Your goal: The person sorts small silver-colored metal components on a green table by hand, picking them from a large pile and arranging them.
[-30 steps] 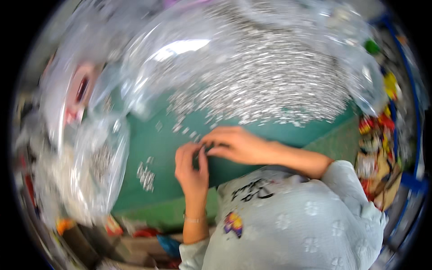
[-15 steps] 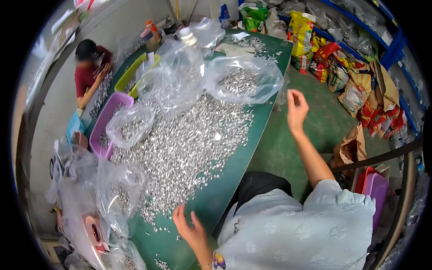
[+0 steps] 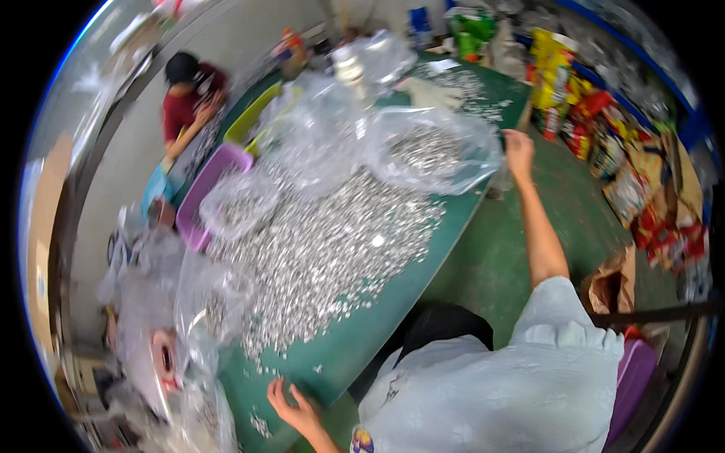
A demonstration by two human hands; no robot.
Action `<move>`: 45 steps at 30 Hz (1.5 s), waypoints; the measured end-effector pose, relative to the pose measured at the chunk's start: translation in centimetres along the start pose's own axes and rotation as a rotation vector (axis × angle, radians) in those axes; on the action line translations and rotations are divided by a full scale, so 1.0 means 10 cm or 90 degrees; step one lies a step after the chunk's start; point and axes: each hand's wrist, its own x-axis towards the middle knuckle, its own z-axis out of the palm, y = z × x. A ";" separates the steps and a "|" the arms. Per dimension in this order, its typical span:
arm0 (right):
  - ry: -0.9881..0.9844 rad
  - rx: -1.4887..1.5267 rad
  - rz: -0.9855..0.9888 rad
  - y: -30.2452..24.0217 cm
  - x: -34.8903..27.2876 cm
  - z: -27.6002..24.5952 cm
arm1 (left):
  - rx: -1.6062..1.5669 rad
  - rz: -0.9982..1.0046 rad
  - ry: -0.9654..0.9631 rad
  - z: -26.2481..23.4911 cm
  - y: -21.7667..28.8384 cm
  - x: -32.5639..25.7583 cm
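A wide heap of small shiny metal pieces [image 3: 325,257] covers much of the green table [image 3: 362,340]. My left hand [image 3: 293,408] is low over the near left end of the table, fingers apart and holding nothing visible, between the heap and a few stray pieces [image 3: 260,424]. My right hand [image 3: 519,153] is out past the table's right edge, beside an opened clear plastic bag [image 3: 477,172] with metal pieces inside. Its fingers are bent together and blurred; whether they touch the bag or pinch something cannot be made out.
Purple [image 3: 198,198] and yellow-green bins [image 3: 245,121] stand along the far left side, among more clear bags [image 3: 325,151]. A co-worker in dark red [image 3: 181,113] sits across the table. Colourful sacks [image 3: 555,83] and a brown paper bag [image 3: 615,279] stand on the floor at right.
The view has shifted, so the table appears further right. My right hand has moved forward, closer to the open bag's edge. My left hand has drawn back from the heap's near edge.
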 end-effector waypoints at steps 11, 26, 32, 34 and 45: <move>-0.438 0.441 -0.044 -3.46 -1.81 -0.29 | -0.012 -0.116 -0.002 0.07 -0.29 0.19; -0.934 0.317 -0.823 -4.90 -3.35 0.87 | -0.057 -0.197 0.010 -0.08 -0.47 0.01; -0.861 0.384 -0.663 -4.88 -3.24 0.71 | -0.070 -0.145 -0.095 -0.12 -0.27 -0.01; -0.883 0.390 -0.711 -4.95 -3.39 0.62 | -0.069 -0.143 -0.115 -0.09 -0.31 -0.07; -0.963 0.326 -0.645 -4.96 -3.51 0.41 | -0.060 -0.228 0.040 -0.16 -0.39 -0.17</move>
